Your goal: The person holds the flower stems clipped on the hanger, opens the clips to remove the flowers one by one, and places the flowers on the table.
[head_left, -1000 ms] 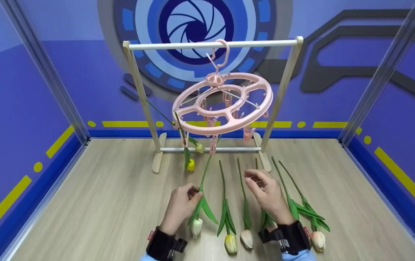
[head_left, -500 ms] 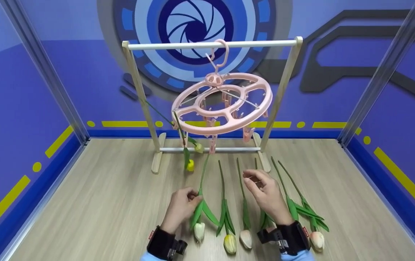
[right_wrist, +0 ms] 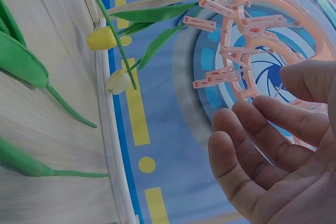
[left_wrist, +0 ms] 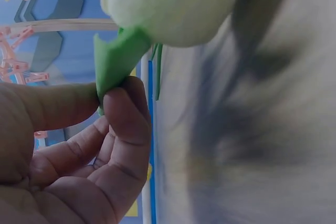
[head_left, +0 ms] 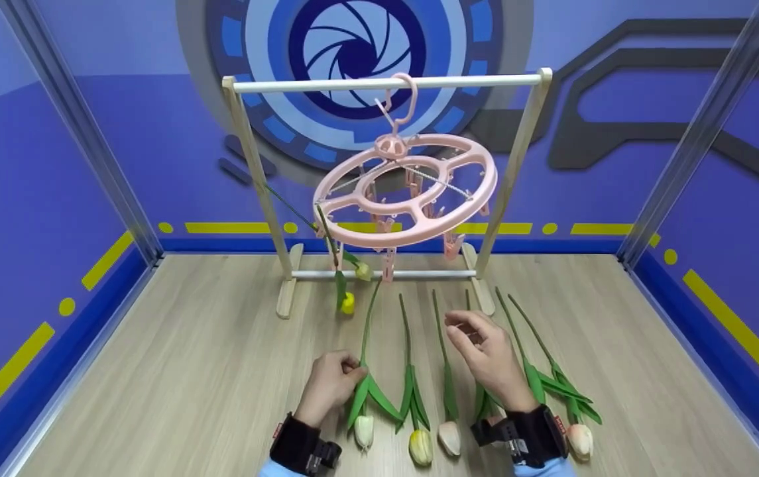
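Observation:
My left hand [head_left: 333,384] pinches an artificial white tulip [head_left: 364,432] between thumb and fingers, near where its green leaves meet the stem. In the left wrist view the bloom [left_wrist: 168,3] fills the top, and the fingertips press on green. The tulip's stem points away, towards the pink clip hanger [head_left: 389,238]. My right hand [head_left: 488,351] hovers above other tulips, its fingers loosely bent with nothing between them, as the right wrist view also shows. On the hanger's left side, a yellow tulip [head_left: 348,303] and a pale yellow tulip [head_left: 363,271] hang bloom down from clips.
A wooden rack [head_left: 526,146] with a white top bar [head_left: 319,84] carries the hanger. Several tulips lie in a row on the table [head_left: 154,371], among them a yellow-white one [head_left: 421,447] and a pinkish one [head_left: 580,440]. One lies partly under the right hand. Blue walls enclose the table.
The white tulip has come down towards me with my left hand, its stem tip dropping from near the hanger's clips and shifting left. My right hand has stayed put.

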Demonstrator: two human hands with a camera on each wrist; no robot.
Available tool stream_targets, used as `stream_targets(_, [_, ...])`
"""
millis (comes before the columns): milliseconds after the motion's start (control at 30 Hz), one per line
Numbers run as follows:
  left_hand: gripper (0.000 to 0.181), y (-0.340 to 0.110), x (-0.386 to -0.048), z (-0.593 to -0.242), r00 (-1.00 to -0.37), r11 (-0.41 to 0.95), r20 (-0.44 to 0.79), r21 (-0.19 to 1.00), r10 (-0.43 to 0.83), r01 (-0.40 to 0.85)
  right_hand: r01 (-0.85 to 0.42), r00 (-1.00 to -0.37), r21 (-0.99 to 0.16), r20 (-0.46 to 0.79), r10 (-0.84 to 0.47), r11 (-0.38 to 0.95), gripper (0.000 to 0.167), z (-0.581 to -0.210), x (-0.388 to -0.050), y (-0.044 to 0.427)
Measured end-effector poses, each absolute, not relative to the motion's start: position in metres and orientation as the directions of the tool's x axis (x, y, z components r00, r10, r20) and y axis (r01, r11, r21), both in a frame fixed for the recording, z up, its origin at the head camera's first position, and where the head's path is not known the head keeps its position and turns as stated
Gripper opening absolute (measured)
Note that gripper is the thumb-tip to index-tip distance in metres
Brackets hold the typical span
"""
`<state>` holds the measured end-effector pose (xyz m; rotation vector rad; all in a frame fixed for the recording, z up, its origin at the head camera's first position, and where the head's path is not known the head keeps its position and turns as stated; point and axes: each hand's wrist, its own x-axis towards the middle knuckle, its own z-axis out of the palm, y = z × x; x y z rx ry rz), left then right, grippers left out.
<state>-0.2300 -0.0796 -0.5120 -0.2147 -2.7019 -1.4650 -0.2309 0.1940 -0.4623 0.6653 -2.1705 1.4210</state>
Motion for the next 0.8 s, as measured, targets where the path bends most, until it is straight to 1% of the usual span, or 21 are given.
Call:
stream_targets(300, [0.009,-0.082,-0.231,-0.516,-0.995,0.526,0.062,0.845,0.079,0.094,-0.607,-0.788,-0.718,0.597,-0.147,0.341,0.024,-0.465,-0.233,0.194])
stream_targets(533, [0.01,-0.083,-0.232,-0.519,-0.998,0.521,0.018,0.852,0.058,0.046,-0.624,-0.775,-0.692,0.608,-0.174,0.362,0.024,-0.47,-0.235,0.194])
stream_targets(800, [0.01,-0.084,-0.232,-0.522,-0.999,0.541,0.01,0.841,0.045,0.033,-0.531,-0.844,-0.737,0.503,-0.185,0.418,0.023,-0.476,-0.237,0.189])
